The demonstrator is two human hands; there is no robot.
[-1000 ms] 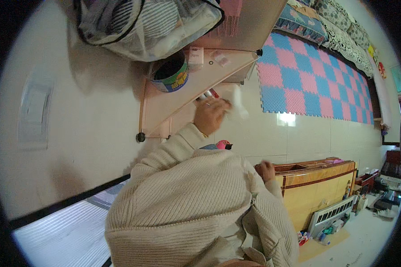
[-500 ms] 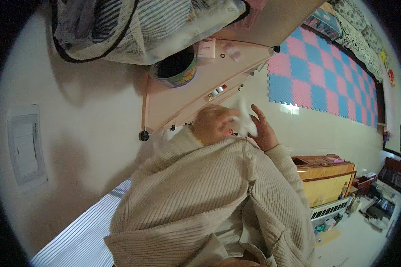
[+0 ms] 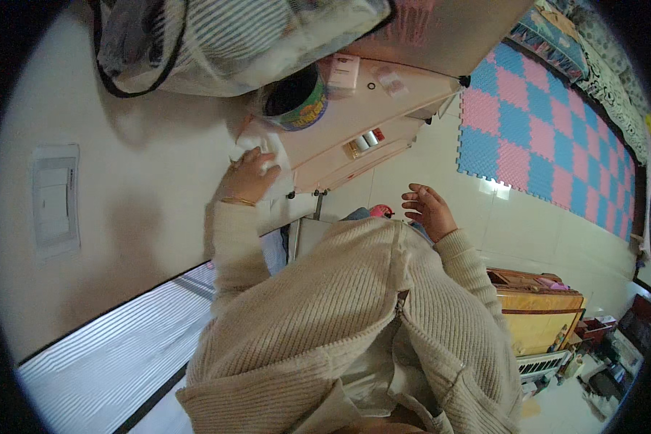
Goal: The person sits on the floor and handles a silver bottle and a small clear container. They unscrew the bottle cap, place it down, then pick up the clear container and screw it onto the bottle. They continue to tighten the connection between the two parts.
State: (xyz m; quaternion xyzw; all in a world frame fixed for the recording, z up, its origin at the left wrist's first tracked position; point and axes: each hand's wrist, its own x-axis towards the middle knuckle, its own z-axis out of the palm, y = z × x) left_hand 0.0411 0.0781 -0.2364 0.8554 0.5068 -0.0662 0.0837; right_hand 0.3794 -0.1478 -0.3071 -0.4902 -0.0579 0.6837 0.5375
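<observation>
My left hand (image 3: 249, 176) reaches to the left corner of a pinkish shelf, beside the wall. Its fingers are spread over a crumpled white cloth (image 3: 279, 150), which bunches at that corner; part of it is hidden behind the hand. Just behind the cloth stands a round tub (image 3: 312, 114) with a colourful label and a dark inside. My right hand (image 3: 428, 210) is raised in front of my body, fingers apart and slightly curled, holding nothing.
Above the shelf hangs a mesh bag (image 3: 224, 50) with striped fabric inside. The shelf also bears a small white box (image 3: 344, 71); small bottles (image 3: 366, 142) sit lower. A pink and blue foam mat (image 3: 535, 123) lies right. A yellow cabinet (image 3: 539, 320) stands lower right.
My left hand has moved left from in front of my chest to the shelf corner, taking the white cloth along. My right hand has stayed near its place, now without the cloth.
</observation>
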